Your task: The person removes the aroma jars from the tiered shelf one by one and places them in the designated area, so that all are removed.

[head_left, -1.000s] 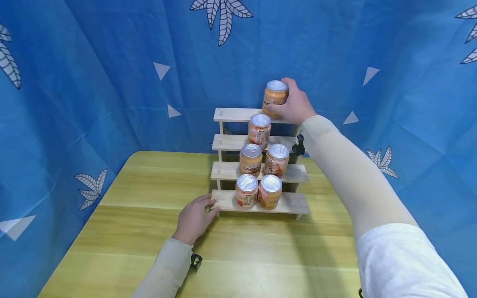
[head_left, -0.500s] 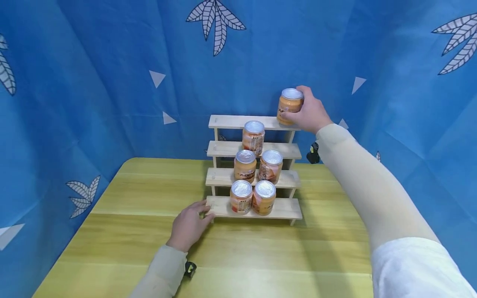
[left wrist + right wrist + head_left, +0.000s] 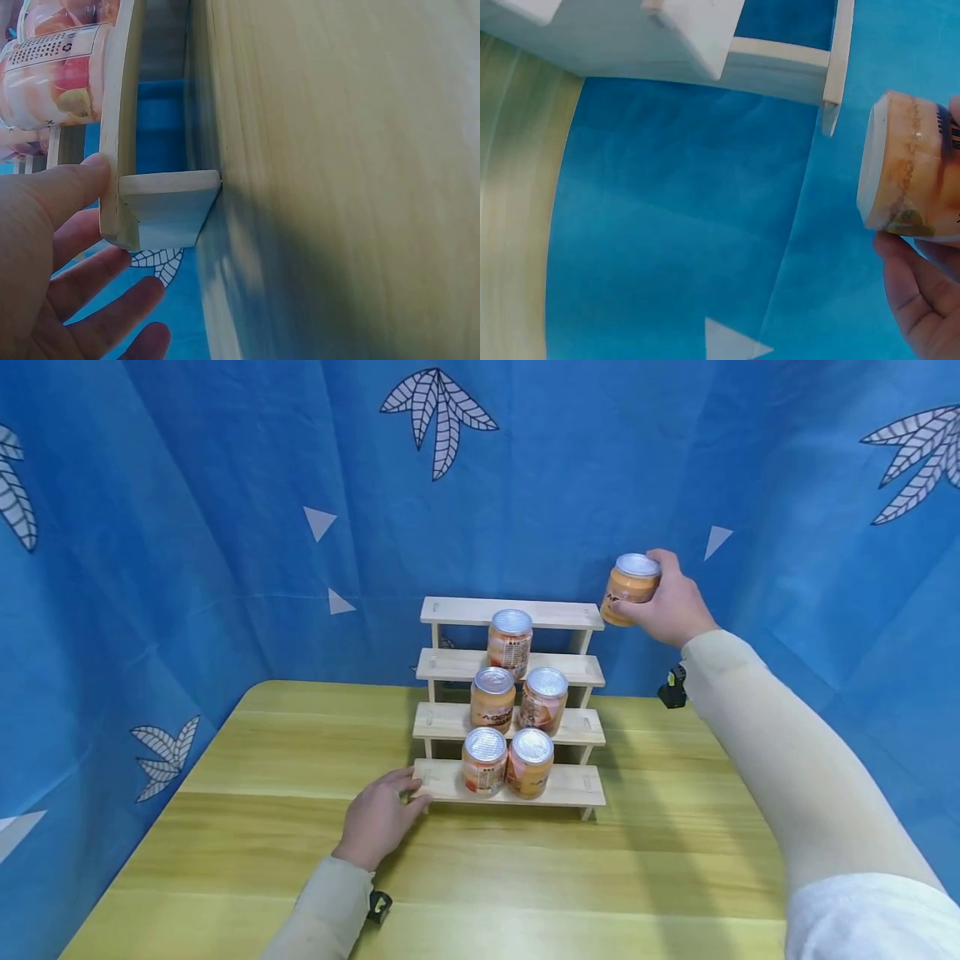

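My right hand (image 3: 673, 603) holds a jar (image 3: 632, 589) with a silver lid and orange contents, up in the air just right of the top step. In the right wrist view the jar (image 3: 911, 165) is cut by the frame's edge, with fingers (image 3: 911, 289) below it. My left hand (image 3: 378, 820) pinches the front left corner of the lowest step of a wooden tiered stand (image 3: 442, 610); its thumb (image 3: 79, 184) touches the board in the left wrist view. Several similar jars stand on the lower three steps, among them one jar (image 3: 510, 643) by itself.
The stand is on a yellow wood-grain table (image 3: 247, 827). A blue curtain (image 3: 247, 510) with white leaves and triangles hangs behind and at both sides. Two jars stand side by side on the lowest step, with one front jar (image 3: 530, 764) on the right.
My right hand has lifted the jar off the top step and carried it right, past the stand's end. My left hand stays at the lowest step. The head view has shifted slightly.
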The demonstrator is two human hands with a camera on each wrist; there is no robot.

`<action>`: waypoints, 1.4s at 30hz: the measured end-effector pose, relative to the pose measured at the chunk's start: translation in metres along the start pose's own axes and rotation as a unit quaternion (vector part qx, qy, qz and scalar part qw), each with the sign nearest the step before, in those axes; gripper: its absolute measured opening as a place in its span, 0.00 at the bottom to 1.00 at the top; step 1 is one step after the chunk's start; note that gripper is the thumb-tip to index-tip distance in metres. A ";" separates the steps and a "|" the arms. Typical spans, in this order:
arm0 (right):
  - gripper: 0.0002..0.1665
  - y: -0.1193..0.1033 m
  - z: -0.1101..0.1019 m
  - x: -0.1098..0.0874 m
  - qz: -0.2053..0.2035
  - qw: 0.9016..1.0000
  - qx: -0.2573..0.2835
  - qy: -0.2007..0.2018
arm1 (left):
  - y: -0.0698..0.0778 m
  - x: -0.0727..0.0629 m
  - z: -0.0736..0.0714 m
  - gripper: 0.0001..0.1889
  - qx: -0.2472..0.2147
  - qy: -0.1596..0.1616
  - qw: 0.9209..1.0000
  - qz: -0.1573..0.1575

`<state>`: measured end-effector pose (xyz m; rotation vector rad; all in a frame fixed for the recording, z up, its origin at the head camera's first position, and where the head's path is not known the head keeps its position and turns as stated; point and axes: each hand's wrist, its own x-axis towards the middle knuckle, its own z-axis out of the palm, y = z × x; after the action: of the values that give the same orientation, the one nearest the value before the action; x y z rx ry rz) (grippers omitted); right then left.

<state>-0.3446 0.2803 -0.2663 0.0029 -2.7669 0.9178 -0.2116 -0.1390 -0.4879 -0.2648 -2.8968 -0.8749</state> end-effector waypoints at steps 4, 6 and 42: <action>0.60 0.008 -0.002 -0.005 -0.006 1.000 -0.005 0.005 | 0.000 0.000 -0.002 0.20 -0.003 -0.002 1.000 -0.005; 0.59 0.014 -0.002 -0.009 -0.008 1.000 -0.004 0.008 | 0.001 0.000 -0.003 0.20 -0.004 -0.003 1.000 -0.009; 0.58 0.103 0.085 -0.072 -0.009 0.997 0.005 -0.077 | 0.006 -0.005 -0.009 0.19 -0.001 -0.003 1.000 -0.009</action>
<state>-0.3002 0.3079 -0.4082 0.1030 -2.8976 0.9641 -0.2055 -0.1392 -0.4782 -0.2417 -2.9081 -0.8824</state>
